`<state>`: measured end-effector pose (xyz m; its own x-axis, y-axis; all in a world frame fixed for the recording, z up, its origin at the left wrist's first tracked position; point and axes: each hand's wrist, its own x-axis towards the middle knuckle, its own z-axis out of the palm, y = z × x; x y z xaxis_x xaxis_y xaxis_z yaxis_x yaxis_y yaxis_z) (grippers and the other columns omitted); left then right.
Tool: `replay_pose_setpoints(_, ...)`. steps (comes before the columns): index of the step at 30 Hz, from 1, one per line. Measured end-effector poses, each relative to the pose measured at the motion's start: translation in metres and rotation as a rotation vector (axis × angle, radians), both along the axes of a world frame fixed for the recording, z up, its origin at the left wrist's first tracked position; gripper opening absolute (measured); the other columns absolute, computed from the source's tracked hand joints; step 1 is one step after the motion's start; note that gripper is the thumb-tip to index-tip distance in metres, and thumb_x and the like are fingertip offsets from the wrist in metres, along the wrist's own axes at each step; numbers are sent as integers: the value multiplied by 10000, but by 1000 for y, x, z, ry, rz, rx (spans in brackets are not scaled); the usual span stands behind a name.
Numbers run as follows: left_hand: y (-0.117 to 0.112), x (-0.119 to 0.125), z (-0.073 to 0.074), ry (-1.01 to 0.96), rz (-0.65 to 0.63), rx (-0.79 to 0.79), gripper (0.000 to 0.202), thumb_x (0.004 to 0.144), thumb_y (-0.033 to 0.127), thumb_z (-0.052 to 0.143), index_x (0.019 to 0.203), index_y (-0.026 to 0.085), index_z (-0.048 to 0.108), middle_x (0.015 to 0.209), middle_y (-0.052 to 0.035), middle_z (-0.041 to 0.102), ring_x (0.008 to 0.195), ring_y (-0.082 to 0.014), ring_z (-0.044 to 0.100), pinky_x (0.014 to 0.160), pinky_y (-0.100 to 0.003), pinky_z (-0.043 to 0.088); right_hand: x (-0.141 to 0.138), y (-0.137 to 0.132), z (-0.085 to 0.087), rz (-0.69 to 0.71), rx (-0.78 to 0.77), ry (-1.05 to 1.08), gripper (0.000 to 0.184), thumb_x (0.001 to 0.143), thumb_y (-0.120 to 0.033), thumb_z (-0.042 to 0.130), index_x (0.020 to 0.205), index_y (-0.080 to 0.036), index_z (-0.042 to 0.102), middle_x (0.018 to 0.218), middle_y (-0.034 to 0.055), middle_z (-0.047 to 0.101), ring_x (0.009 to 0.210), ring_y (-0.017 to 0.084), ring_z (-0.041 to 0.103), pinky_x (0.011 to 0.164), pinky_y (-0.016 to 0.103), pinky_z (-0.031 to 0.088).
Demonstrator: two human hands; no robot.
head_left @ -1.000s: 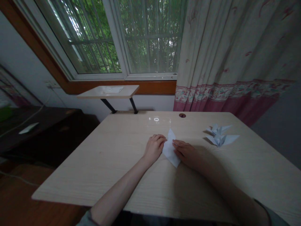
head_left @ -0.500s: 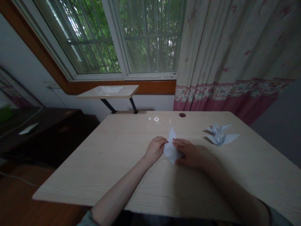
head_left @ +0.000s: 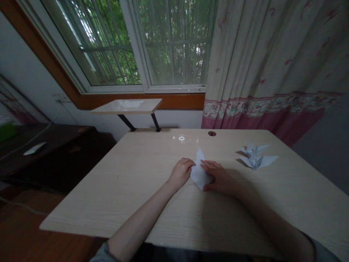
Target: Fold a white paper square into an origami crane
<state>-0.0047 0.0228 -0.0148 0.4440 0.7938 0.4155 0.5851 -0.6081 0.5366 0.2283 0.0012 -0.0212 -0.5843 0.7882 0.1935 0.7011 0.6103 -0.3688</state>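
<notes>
White folded paper (head_left: 200, 171) is lying on the desk (head_left: 109, 203), left hand (head_left: 180, 174) curling against it, right hand (head_left: 219, 178) apparently pressing it with spread fingers.

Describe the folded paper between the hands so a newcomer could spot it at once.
On the wooden desk below the window, a pointed, folded white paper lies between the left hand and right hand. Unlike the two paper cranes to its right, it has no spread wings.

Folded paper (head_left: 200, 171): thin, matt. Desk top (head_left: 109, 203): smooth wood-grain laminate, faint gloss. Curtain (head_left: 259, 65): matt cloth.
</notes>
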Motion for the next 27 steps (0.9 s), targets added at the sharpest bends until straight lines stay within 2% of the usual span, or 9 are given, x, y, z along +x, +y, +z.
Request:
replay_pose_setpoints(4, 0, 1, 0, -7, 1, 7, 350, 810, -29, 489, 973, 186, 710, 991, -53, 721, 995, -195, 628, 936, -354, 516, 2, 3, -1, 11, -18, 33, 883, 722, -614, 740, 1454, -198, 472, 1485, 171, 475, 1362, 350, 432, 1121, 547, 335)
replay_pose_setpoints(10, -1, 2, 4, 11, 50, -22, 278, 846, 29, 529, 980, 179, 721, 991, -58, 737, 974, -204, 648, 941, -360, 508, 4, 5, -1, 11, -45, 73, 738, 812, -535, 701, 1428, -180, 502, 1473, 168, 491, 1359, 315, 443, 1122, 524, 359)
replay_pose_setpoints(14, -3, 3, 8, 21, 76, -17, 219, 912, 119, 530, 1009, 181, 716, 995, -63, 741, 951, -207, 656, 910, -355, 506, 5, 5, -3, 4, -40, 145, 645, 844, -501, 685, 1407, -229, 525, 1445, 141, 529, 1337, 301, 473, 1111, 536, 375)
replay_pose_setpoints(19, -8, 2, 18, 49, 86, 8, 246, 972, 232, 473, 1048, 190, 702, 1034, -57, 741, 965, -224, 642, 912, -388, 467, 3, 3, -2, -31, -32, 223, 545, 875, -427, 667, 1360, -197, 570, 1402, 152, 568, 1301, 298, 511, 1102, 528, 399)
replay_pose_setpoints(23, -12, 0, 28, 21, 4, 38, 306, 898, 185, 485, 1155, 211, 650, 1161, -37, 705, 1094, -228, 598, 991, -416, 404, 5, 2, -1, -23, -16, 328, 470, 909, -373, 631, 1352, -230, 574, 1358, 129, 607, 1256, 278, 553, 1097, 489, 426)
replay_pose_setpoints(27, -13, -1, 31, -8, -105, 81, 437, 823, 255, 579, 1259, 222, 570, 1282, -46, 641, 1191, -250, 538, 1055, -444, 344, 7, 3, -7, -18, 13, 413, 420, 946, -380, 573, 1357, -293, 562, 1350, 82, 617, 1239, 261, 575, 1078, 485, 456)
